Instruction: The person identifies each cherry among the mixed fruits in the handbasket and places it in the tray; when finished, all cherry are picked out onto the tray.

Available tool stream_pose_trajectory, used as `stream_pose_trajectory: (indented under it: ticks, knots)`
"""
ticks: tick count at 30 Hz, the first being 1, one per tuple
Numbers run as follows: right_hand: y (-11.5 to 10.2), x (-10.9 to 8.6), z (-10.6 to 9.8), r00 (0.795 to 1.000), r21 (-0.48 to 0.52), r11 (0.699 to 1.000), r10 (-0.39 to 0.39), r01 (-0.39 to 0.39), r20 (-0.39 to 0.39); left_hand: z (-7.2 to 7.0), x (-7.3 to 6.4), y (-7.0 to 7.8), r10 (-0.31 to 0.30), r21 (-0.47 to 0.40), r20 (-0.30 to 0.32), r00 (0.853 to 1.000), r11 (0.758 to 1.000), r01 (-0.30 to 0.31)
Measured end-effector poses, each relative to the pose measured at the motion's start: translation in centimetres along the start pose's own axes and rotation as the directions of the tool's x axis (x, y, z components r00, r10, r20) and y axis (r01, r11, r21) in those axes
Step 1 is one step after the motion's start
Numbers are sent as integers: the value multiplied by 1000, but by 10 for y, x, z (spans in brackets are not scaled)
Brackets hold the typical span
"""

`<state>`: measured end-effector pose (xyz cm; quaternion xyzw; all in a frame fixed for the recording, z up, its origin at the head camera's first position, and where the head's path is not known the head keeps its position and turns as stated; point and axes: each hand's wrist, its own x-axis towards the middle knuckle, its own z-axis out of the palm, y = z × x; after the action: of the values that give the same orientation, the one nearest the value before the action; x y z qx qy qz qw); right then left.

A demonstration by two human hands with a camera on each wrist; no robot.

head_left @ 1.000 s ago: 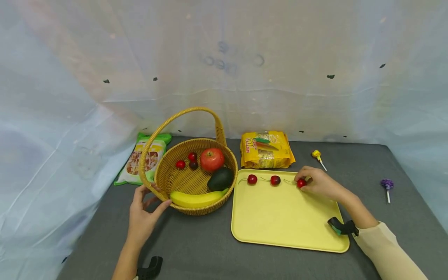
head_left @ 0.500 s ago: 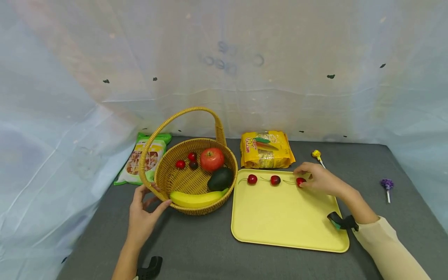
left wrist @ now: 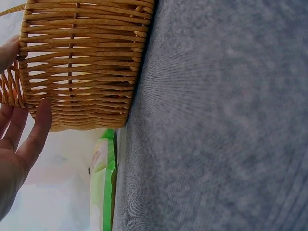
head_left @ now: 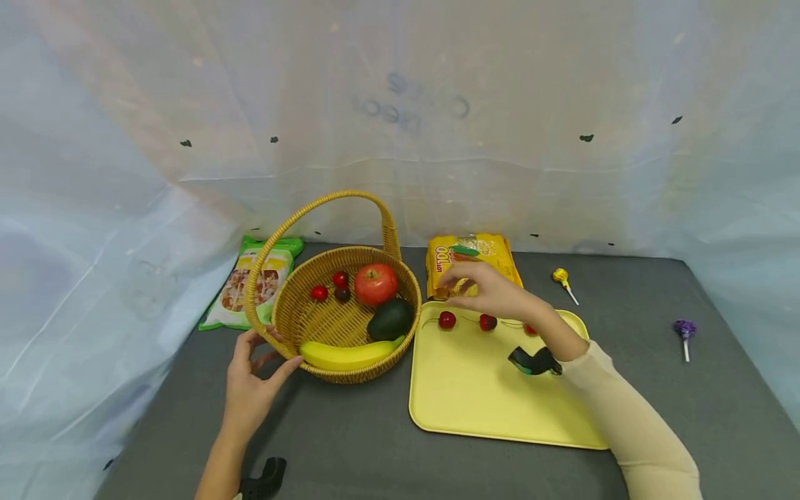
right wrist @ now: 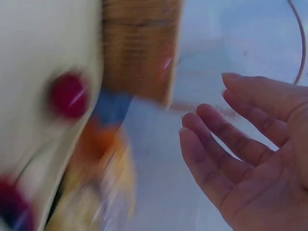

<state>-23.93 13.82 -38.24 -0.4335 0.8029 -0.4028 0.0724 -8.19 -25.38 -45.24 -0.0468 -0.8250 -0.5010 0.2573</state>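
Wicker basket holds three cherries, apple, avocado and banana; left hand pinches its rim. Right hand, fingers apart, hovers near yellow tray bearing three more.

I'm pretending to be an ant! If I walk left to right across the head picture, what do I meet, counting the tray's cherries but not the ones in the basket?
Green-and-white bag → basket → left cherry → middle cherry → right cherry (partly hidden) → yellow lollipop → purple lollipop.
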Motion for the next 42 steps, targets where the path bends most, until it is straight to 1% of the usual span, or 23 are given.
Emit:
stream_pose_trajectory:
  ticks: [4,7,9,13,15,17,20,23,25,28,31,33,35,39,42]
  knots:
    - [-14,51,21,994,61,994,-89,86,59,-1,1,2,4,3,6,1000,1000,-4]
    - [-24,85,36,987,90,991,-112,102,117,-1,1,5,-5,6,10,1000,1000,5]
    - [-31,106,47,979,90,990,-120,106,165,-1,1,9,-10,4,9,1000,1000,10]
    - [-46,139,66,956,21,996,-90,87,279,-2,1,22,-8,20,13,1000,1000,8]
    - [-53,155,75,943,-20,997,-61,71,329,-4,1,27,-8,26,18,1000,1000,8]
    - [-56,169,85,930,-41,998,-30,48,367,-5,0,27,-14,32,22,1000,999,13]
    - [-58,186,98,914,-51,999,10,12,406,-5,0,18,-32,24,17,999,999,31]
    - [-57,197,110,907,-41,999,37,-22,419,-4,0,8,-26,11,14,1000,1000,26]
    - [-54,202,117,908,-33,999,53,-43,415,-3,0,5,-16,-4,16,1000,1000,16]
    - [-47,205,126,917,-22,997,77,-74,392,-2,0,2,-8,-19,22,1000,1000,8]
    - [-40,207,133,924,-22,995,95,-94,371,-1,-1,3,-22,-19,24,999,1000,23]
    - [-37,207,137,928,-22,995,98,-97,360,-1,-1,6,-32,-15,23,999,999,33]
    - [-36,208,139,932,-21,995,96,-95,350,-1,-1,13,-31,-11,21,999,999,32]
    - [-36,209,141,933,-30,995,99,-95,345,-1,0,30,22,3,27,999,1000,-22]
    - [-35,209,143,931,-36,994,112,-106,347,-2,1,36,59,0,31,998,998,-59]
